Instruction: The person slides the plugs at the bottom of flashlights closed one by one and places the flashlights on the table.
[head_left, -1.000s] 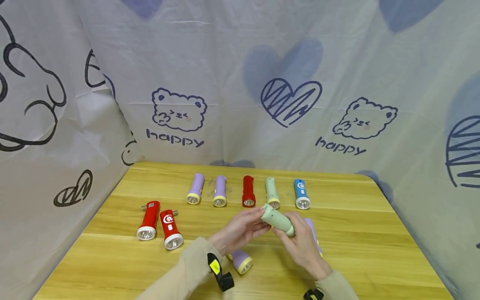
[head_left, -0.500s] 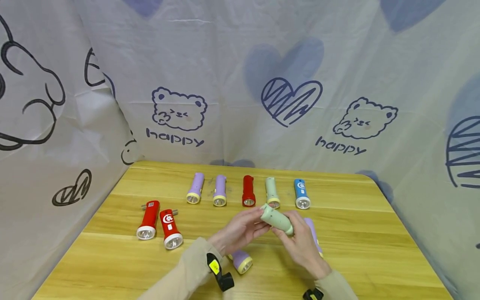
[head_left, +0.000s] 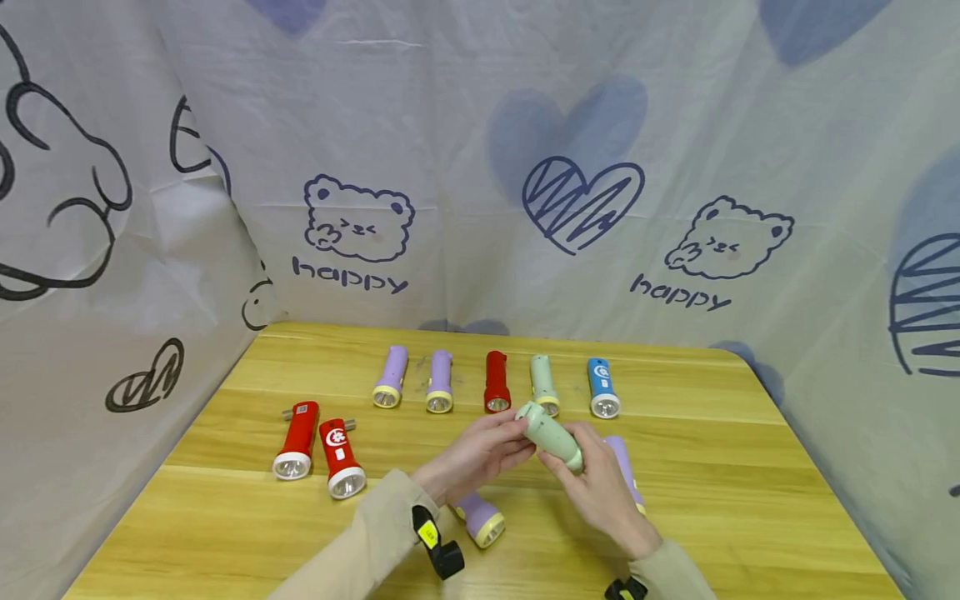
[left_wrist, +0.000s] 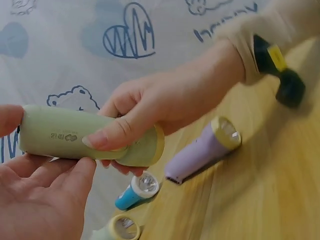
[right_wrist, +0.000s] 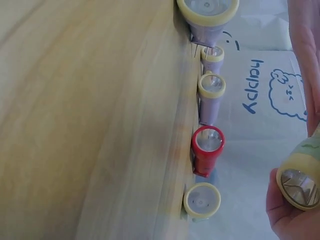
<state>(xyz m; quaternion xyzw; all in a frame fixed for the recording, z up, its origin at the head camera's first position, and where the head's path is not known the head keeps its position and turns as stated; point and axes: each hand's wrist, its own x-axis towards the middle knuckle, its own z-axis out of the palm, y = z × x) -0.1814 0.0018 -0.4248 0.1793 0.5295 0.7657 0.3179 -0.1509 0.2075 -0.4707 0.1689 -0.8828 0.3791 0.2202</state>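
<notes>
A pale green flashlight (head_left: 552, 439) is held above the table, its tail end pointing up and to the left in the head view. My right hand (head_left: 603, 496) grips it around the head end, with the thumb lying along the body in the left wrist view. At the tail, my left hand (head_left: 480, 454) pinches it between thumb and fingers. The yellow-rimmed lens (right_wrist: 299, 188) shows in the right wrist view. Below my left wrist lies a purple flashlight (head_left: 482, 521), partly covered. Another purple flashlight (head_left: 622, 467) lies beside my right hand, partly hidden by it.
Along the back of the wooden table (head_left: 750, 492) lie two purple flashlights (head_left: 440, 379), a red one (head_left: 497, 379), a green one (head_left: 543, 382) and a blue one (head_left: 602, 385). Two red flashlights with white rims (head_left: 297, 437) lie at left, metal prongs protruding. A printed cloth (head_left: 465, 208) hangs behind.
The green flashlight has shifted slightly left and turned a little, its tail end now higher. My left hand has moved slightly left with it, while the flashlights on the table stay put.
</notes>
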